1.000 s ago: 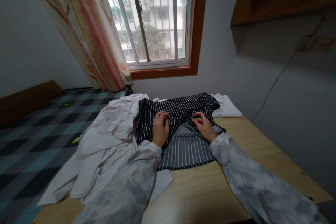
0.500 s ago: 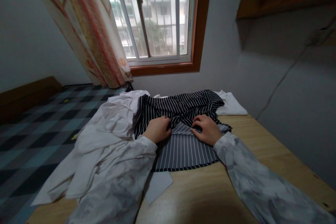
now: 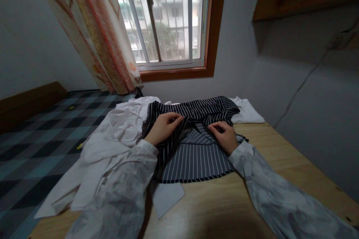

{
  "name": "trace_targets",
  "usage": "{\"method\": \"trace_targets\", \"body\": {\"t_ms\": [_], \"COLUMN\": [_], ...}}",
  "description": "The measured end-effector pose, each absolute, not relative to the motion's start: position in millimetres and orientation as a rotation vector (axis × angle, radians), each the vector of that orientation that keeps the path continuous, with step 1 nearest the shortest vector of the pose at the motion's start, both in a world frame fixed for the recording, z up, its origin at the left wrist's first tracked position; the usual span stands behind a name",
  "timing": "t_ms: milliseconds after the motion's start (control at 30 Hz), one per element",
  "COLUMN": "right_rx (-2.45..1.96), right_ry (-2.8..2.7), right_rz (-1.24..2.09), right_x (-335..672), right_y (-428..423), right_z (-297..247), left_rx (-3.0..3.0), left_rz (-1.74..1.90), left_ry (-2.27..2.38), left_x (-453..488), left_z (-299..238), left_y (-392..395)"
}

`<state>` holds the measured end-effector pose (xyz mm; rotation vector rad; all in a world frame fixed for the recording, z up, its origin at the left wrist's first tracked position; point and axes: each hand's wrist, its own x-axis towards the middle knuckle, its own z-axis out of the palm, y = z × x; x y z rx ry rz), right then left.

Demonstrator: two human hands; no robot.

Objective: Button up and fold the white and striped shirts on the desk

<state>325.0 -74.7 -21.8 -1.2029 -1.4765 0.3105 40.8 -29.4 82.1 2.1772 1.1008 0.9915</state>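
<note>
A black shirt with white stripes (image 3: 196, 162) lies spread on the wooden table, its front parted so that the greyer inner side of the cloth shows. Thumb and fingers of my left hand (image 3: 163, 127) are pinched together on the shirt's left front edge, lifting it slightly. On the other side, my right hand (image 3: 225, 135) pinches the right front edge, lower down and close to the cloth. A gap of exposed inner fabric lies between the two hands.
Crumpled white clothes (image 3: 112, 138) are heaped at the left of the table (image 3: 280, 157). A folded white garment (image 3: 248, 112) lies at the back right, and a white sheet (image 3: 168, 198) at the front. A checked bed (image 3: 33, 149) adjoins on the left; a shelf (image 3: 303, 3) hangs upper right.
My left hand has moved up and slightly left, raising the shirt's left front edge, and more of the inner side shows. My right hand has shifted slightly, its fingers now closer together.
</note>
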Motion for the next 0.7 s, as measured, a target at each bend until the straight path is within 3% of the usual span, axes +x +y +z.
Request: {"method": "trace_targets", "body": {"t_ms": [167,400,700], "right_rx": [-1.179,-1.115,-1.095], "right_ry": [-1.207,-1.064,-1.122], "right_rz": [0.659,0.938,1.034], "right_x": [320,310,310], "right_y": [-77,-78,-77], "right_z": [-21,-26,-33], "left_rx": [1.617,1.6,1.813], "left_rz": [1.058,0.92,0.823], "left_ry": [0.936,0.916,0.941], "left_x": [66,86,89], "left_z": [50,-17,-8], "left_y": [-28,-31,-46]}}
